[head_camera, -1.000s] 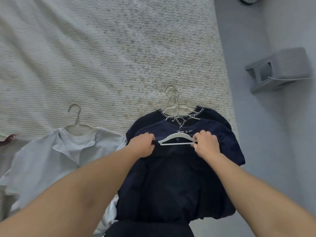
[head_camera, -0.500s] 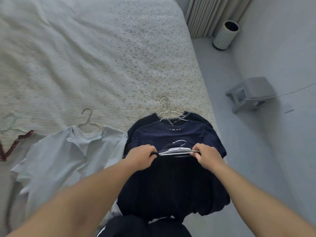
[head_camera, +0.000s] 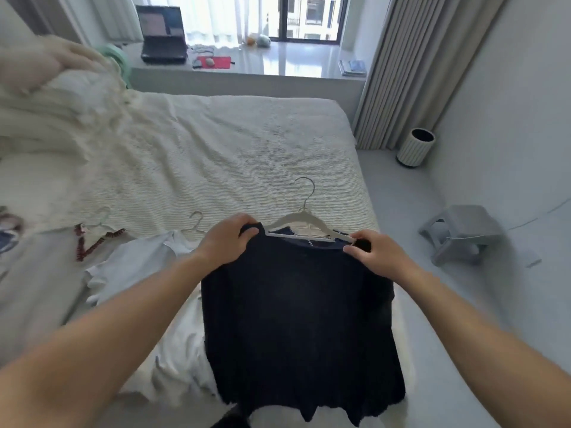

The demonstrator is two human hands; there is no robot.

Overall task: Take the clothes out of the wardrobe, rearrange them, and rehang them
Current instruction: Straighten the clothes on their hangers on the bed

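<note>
- Left hand (head_camera: 230, 239) grips the left shoulder of the dark garment (head_camera: 301, 316), fingers curled over the fabric; right hand (head_camera: 372, 253) pinches the right shoulder where the arm of the white hanger (head_camera: 304, 222) ends.
- Half a second ago the same garment and hanger lay low over the navy stack on the bed; now both are raised clear, the garment hanging full length between the hands and the hook pointing up and away.
- Navy stack is now almost wholly hidden behind the lifted garment; only a sliver shows through the hanger's opening.
- White shirt (head_camera: 136, 267), on its own wire hanger (head_camera: 196, 222), lies on the bed (head_camera: 247, 149) just left of the left forearm, as before.
- View has tilted up: window, curtain (head_camera: 401, 66), ribbed bin (head_camera: 415, 146) and grey stool (head_camera: 463, 233) now appear.
- Judgement: the garment seems seated on its hanger, so carrying it to the wardrobe, not in view, is the likely next step.
</note>
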